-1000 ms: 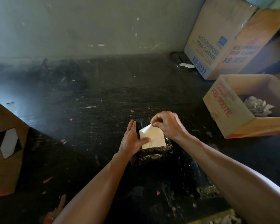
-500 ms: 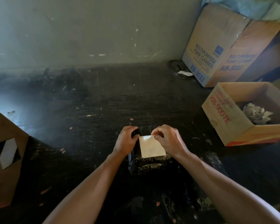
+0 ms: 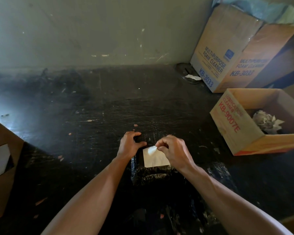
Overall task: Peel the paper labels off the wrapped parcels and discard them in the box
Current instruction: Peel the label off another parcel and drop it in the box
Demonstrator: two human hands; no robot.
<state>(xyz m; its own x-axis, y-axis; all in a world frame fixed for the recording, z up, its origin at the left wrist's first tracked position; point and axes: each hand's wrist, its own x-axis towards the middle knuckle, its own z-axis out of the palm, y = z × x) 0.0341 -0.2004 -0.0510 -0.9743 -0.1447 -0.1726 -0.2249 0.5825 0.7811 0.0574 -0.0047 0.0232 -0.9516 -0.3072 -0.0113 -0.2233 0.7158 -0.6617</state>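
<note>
A parcel wrapped in black plastic (image 3: 149,174) lies on the dark floor in front of me. A pale square paper label (image 3: 154,159) sits on its top face. My right hand (image 3: 172,150) pinches the label's upper left corner, which is curled up off the wrap. My left hand (image 3: 130,145) grips the parcel's far left corner and holds it down. An open cardboard box (image 3: 234,126) with red lettering stands to the right, with crumpled paper (image 3: 266,122) inside it.
A taller closed carton marked foam cleaner (image 3: 227,53) stands in the back right corner by the wall. A round dark dish (image 3: 187,72) lies beside it. Another cardboard box (image 3: 2,167) with a black and white patch is at the left edge.
The label, lifted and folded up a second ago, now lies flatter on the parcel with only its corner raised. My left hand moved from the label's side to the parcel's far corner.
</note>
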